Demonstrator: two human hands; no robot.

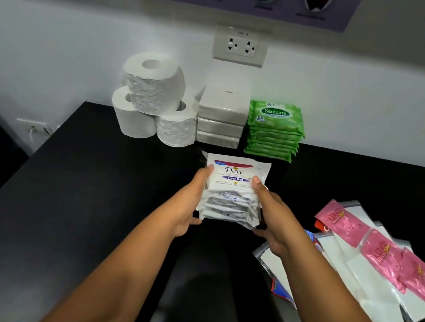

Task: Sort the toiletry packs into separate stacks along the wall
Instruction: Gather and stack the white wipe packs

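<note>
Left hand and right hand: fingers clamp a stack of Dove packs from either side, above the black table. Right of the fingers: pink sachets on clear bags. Beyond the fingers, along the wall: Sanicare packs stacked, white packs stacked, paper rolls piled.

Bare forearms, no sleeves/watch/rings; left hand & right hand ungloved, short nails.
</note>
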